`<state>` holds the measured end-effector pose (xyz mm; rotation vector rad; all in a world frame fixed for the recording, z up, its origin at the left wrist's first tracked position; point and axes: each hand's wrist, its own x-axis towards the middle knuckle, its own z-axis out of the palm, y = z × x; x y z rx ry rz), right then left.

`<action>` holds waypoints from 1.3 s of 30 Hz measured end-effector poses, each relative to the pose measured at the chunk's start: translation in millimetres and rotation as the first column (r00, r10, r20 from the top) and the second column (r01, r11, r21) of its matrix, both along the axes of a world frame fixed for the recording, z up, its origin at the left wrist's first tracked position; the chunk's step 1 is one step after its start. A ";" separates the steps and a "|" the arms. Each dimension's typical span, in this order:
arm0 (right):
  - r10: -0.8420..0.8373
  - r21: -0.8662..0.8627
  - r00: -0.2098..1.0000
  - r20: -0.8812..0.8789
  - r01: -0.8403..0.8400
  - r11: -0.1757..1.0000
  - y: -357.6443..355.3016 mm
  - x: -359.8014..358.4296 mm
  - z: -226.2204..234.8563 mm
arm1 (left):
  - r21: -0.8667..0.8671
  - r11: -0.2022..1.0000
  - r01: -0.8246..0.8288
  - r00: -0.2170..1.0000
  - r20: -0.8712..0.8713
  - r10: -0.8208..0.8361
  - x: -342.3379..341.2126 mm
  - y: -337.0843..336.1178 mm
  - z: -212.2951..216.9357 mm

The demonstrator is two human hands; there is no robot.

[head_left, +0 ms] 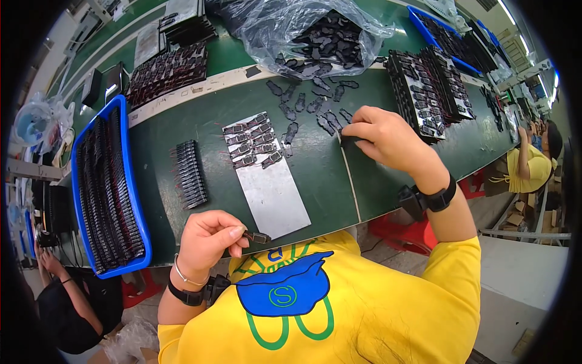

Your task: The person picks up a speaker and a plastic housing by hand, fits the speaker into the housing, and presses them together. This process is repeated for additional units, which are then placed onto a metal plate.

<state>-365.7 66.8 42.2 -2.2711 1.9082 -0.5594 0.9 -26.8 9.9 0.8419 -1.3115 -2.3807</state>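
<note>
My left hand (pixel 209 239) is near the table's front edge, pinching a small dark part (pixel 257 237) between thumb and fingers. My right hand (pixel 385 138) reaches out over the green table (pixel 163 151) and grips a black flat part (pixel 348 140) beside several loose black parts (pixel 309 106). A grey metal plate (pixel 273 188) lies between my hands, with several small dark parts (pixel 251 141) laid in rows on its far end.
A blue tray (pixel 127 182) full of dark parts stands at the left. A short row of black parts (pixel 191 173) is beside it. A clear plastic bag (pixel 267 30) of black parts lies at the back; stacked racks (pixel 430 91) at right. Other people work at both sides.
</note>
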 end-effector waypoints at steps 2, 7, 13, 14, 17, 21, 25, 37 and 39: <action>0.165 -0.002 0.968 -0.191 -0.169 0.986 -8.0 -4.2 -1.6 | -0.008 1.000 0.012 1.000 0.006 -0.012 -1.9 -1.4 1.0; 0.220 0.163 0.953 -0.210 -0.188 0.969 -25.7 -4.0 -1.6 | -0.010 1.000 -0.001 1.000 0.022 0.002 -2.9 1.1 4.9; 0.089 0.013 0.987 -0.134 -0.088 0.996 -17.7 -0.1 -8.0 | -0.047 0.998 -0.046 0.991 0.127 0.051 -14.1 -1.7 10.3; 0.112 0.006 0.987 -0.118 -0.112 0.994 -13.4 6.1 -8.7 | -0.053 0.996 -0.069 0.987 0.144 0.076 -15.0 -1.3 9.9; 0.021 -0.118 0.999 -0.049 -0.027 0.993 2.8 25.4 -11.9 | 0.019 0.992 -0.123 0.988 0.093 0.120 -22.7 -3.7 4.4; -0.093 -0.122 0.941 0.326 0.139 0.983 13.8 66.4 -14.3 | 0.026 0.988 -0.155 0.984 0.092 0.152 -26.1 -1.8 3.3; 0.094 -0.278 0.916 0.391 0.020 0.960 11.7 97.5 -17.3 | -0.011 0.991 -0.133 0.988 0.082 0.133 -32.1 0.6 2.8; 0.298 -0.504 0.949 0.103 -0.209 0.838 12.1 122.9 -20.9 | 0.174 0.981 0.088 0.989 -0.132 -0.065 -30.1 4.6 -2.6; 0.329 -0.509 0.938 0.109 -0.232 0.829 12.1 126.8 -23.3 | 0.130 0.987 0.094 0.991 -0.103 -0.081 -27.7 5.4 -2.3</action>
